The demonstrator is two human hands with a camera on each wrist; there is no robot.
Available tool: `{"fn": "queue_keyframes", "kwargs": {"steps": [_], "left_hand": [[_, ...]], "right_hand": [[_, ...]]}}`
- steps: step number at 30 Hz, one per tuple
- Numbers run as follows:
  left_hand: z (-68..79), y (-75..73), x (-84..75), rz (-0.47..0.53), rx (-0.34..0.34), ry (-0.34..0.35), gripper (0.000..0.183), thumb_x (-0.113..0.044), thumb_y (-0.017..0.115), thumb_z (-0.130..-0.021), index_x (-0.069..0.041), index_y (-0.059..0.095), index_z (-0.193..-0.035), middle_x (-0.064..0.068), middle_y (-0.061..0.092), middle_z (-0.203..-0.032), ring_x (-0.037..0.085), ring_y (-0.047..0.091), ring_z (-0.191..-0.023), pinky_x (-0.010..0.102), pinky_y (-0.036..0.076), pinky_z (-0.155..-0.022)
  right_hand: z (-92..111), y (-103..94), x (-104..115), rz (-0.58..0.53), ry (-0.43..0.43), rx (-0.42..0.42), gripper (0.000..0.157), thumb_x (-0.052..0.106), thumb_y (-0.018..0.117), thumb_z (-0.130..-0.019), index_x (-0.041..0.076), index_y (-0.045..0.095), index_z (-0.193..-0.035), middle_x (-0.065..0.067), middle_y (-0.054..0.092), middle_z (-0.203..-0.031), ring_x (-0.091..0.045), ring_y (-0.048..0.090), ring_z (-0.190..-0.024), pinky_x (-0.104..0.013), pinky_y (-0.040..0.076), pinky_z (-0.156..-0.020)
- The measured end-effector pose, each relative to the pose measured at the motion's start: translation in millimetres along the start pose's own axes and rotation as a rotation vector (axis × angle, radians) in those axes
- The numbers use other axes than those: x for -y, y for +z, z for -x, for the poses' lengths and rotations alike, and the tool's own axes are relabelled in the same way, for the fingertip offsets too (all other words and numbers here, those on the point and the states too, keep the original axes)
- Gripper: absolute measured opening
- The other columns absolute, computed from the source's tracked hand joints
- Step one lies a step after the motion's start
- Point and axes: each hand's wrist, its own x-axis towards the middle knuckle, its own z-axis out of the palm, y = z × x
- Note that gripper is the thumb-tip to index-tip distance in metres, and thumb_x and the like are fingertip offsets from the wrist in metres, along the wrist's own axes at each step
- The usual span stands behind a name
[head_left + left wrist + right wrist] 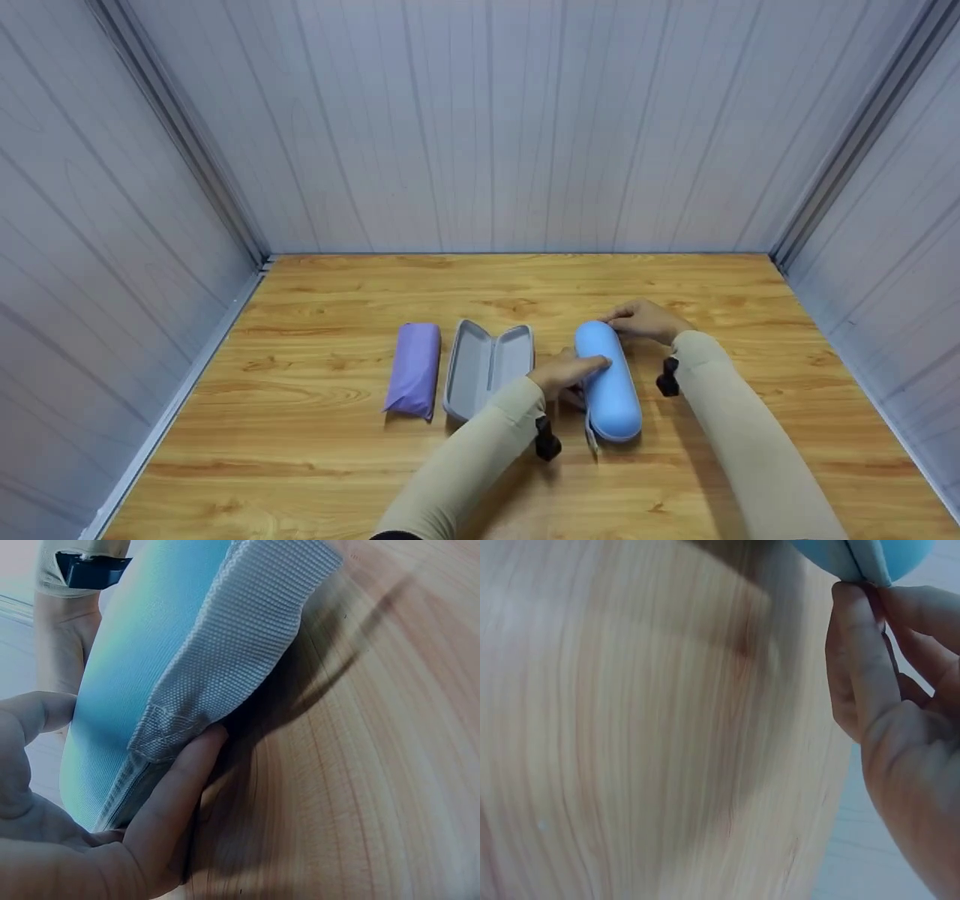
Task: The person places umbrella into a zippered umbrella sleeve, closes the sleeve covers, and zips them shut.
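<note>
A light-blue zip-up hard case (613,397) lies on the wooden table, its domed side up. My left hand (564,373) grips it from the left, with the thumb on top and fingers low along the seam. Next to those fingers, in the left wrist view, a pale woven strap (232,637) sticks out from the seam. At the far end of the case, my right hand (646,320) pinches the zipper at the seam. In the right wrist view its thumb and fingertips (851,604) meet right under the seam's end; the zipper pull itself is hidden between them.
Left of the blue case, an open grey case (469,375) lies spread with its lining up, partly behind my left sleeve. Farther left is a purple wrapped packet (414,367). Pale panel walls (487,150) enclose the wooden table (300,465) at the back and both sides.
</note>
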Motion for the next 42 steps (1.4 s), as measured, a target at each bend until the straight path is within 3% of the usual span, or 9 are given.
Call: {"fn": "queue_keyframes", "kwargs": {"steps": [7, 19, 24, 35, 42], "left_hand": [[1.1, 0.4, -0.5, 0.001, -0.011, -0.006, 0.064, -0.034, 0.064, -0.08, -0.001, 0.036, -0.127, 0.018, 0.053, -0.103, 0.032, 0.06, -0.085, 0.046, 0.052, -0.062], [1.2, 0.8, 0.1, 0.007, -0.022, -0.008, 0.066, -0.034, 0.064, -0.08, -0.003, 0.035, -0.13, 0.018, 0.053, -0.106, 0.033, 0.058, -0.089, 0.048, 0.052, -0.063], [1.7, 0.5, 0.0, 0.008, -0.019, -0.001, 0.064, -0.034, 0.064, -0.08, -0.002, 0.037, -0.129, 0.017, 0.054, -0.106, 0.033, 0.058, -0.09, 0.047, 0.052, -0.062], [1.7, 0.5, 0.9, 0.02, 0.023, 0.008, 0.065, -0.035, 0.063, -0.082, -0.003, 0.036, -0.132, 0.017, 0.052, -0.111, 0.034, 0.056, -0.096, 0.047, 0.052, -0.065], [0.0, -0.2, 0.6, 0.017, 0.03, 0.02, 0.063, -0.035, 0.063, -0.082, -0.003, 0.039, -0.13, 0.016, 0.053, -0.111, 0.033, 0.056, -0.096, 0.047, 0.052, -0.065]], "right_hand": [[1, 4.5, -4, 0.016, 0.02, -0.069, 0.024, 0.017, 0.053, -0.093, 0.005, 0.064, -0.112, -0.013, 0.061, -0.111, -0.024, 0.061, -0.094, -0.041, 0.049, -0.081], [4, 10.0, -15, 0.084, -0.023, -0.122, 0.025, 0.024, 0.052, -0.094, 0.009, 0.064, -0.11, -0.01, 0.062, -0.106, -0.022, 0.059, -0.095, -0.037, 0.049, -0.079], [5, 10.6, -18, 0.072, -0.024, -0.128, 0.025, 0.026, 0.053, -0.093, 0.008, 0.064, -0.107, -0.01, 0.061, -0.106, -0.023, 0.059, -0.095, -0.038, 0.049, -0.079], [9, 14.0, -26, -0.067, -0.055, -0.13, 0.027, 0.021, 0.052, -0.094, 0.002, 0.06, -0.11, -0.015, 0.057, -0.113, -0.026, 0.057, -0.101, -0.036, 0.05, -0.079], [15, 13.1, -28, -0.083, -0.06, -0.143, 0.026, 0.02, 0.057, -0.091, 0.0, 0.061, -0.108, -0.015, 0.058, -0.111, -0.026, 0.056, -0.102, -0.034, 0.049, -0.08]]}}
